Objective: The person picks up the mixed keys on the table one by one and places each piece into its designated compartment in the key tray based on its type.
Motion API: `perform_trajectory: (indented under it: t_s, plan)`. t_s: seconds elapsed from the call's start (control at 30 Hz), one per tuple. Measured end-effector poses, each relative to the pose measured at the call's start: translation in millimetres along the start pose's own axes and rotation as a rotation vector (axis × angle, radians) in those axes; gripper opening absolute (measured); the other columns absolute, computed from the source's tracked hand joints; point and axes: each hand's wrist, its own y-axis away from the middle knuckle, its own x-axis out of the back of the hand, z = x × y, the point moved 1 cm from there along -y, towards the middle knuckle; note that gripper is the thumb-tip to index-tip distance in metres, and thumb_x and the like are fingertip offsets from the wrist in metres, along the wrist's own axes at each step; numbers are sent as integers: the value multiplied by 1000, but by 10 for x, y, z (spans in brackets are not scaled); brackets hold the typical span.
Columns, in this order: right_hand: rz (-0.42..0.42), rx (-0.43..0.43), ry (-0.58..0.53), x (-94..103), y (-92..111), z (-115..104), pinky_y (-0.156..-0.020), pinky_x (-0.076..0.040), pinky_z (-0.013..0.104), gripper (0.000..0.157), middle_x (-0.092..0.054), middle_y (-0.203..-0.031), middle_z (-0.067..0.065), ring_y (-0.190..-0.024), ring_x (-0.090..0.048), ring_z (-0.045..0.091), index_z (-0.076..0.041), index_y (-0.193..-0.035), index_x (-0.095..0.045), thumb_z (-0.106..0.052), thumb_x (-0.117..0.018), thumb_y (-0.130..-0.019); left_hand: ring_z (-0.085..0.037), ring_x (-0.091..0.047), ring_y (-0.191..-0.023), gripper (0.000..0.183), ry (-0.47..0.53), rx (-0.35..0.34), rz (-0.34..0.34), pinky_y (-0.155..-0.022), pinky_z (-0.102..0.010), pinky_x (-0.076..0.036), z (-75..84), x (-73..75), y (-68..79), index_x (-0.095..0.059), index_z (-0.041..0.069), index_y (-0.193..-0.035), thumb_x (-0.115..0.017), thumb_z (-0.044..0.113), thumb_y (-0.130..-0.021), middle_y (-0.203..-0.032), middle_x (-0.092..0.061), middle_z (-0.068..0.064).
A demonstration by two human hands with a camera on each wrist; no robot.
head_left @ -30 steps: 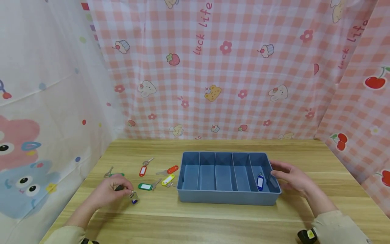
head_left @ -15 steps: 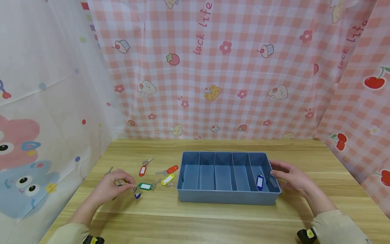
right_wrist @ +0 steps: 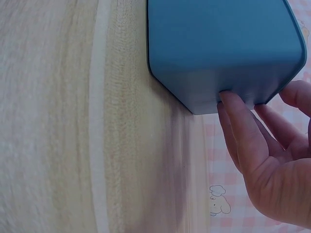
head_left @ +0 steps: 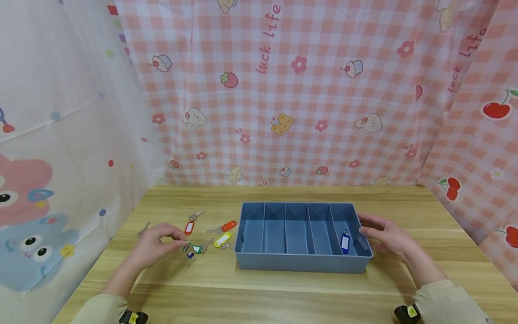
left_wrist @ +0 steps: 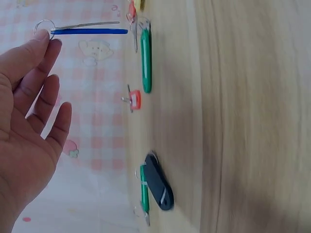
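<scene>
My left hand pinches the split ring of a key with a blue key tag; the key lies alongside the tag, held up above the table. In the head view this blue tag overlaps a green key tag. My right hand holds the right end of a blue-grey box divided into compartments, fingertips on the outer end wall and thumb at the rim. Inside the rightmost compartment leans another blue key tag; the other compartments show bare floors.
Red-tagged keys and a yellow tag lie between left hand and box. A black fob and another green tag sit farther left, hidden by the hand in the head view. Patterned cloths border the table.
My left hand has moved right and slightly up in the head view, carrying the blue-tagged key toward the green tag. The right hand and box stay where they were.
</scene>
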Motion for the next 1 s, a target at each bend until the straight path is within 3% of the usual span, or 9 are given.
perform_trajectory:
  t_s: [0.33,0.53,1.0]
  plan:
    - [2,8,-41,-3,-10,17,-94,-49,49,67,-31,-151,33,-122,-52,29,7,-150,-30,-22,-62,-99,-8,-58,-85,12,55,106,7,-79,-40,-48,158,-88,-99,-73,21,-84,-81,11,-83,-85,-63,9]
    - [4,11,-38,-4,-6,17,-95,-49,50,67,-30,-151,33,-123,-51,31,7,-150,-30,-23,-62,-99,-13,-59,-89,6,95,150,-9,-81,-42,-48,274,-108,-175,-73,20,-86,-78,17,-87,-90,-64,6]
    - [0,15,-34,6,-22,48,-95,-48,51,66,-31,-151,32,-124,-50,31,7,-150,-30,-22,-61,-100,-13,-58,-82,7,115,94,79,-72,-32,-48,395,-212,-382,-75,19,-84,-79,14,-86,-88,-67,6]
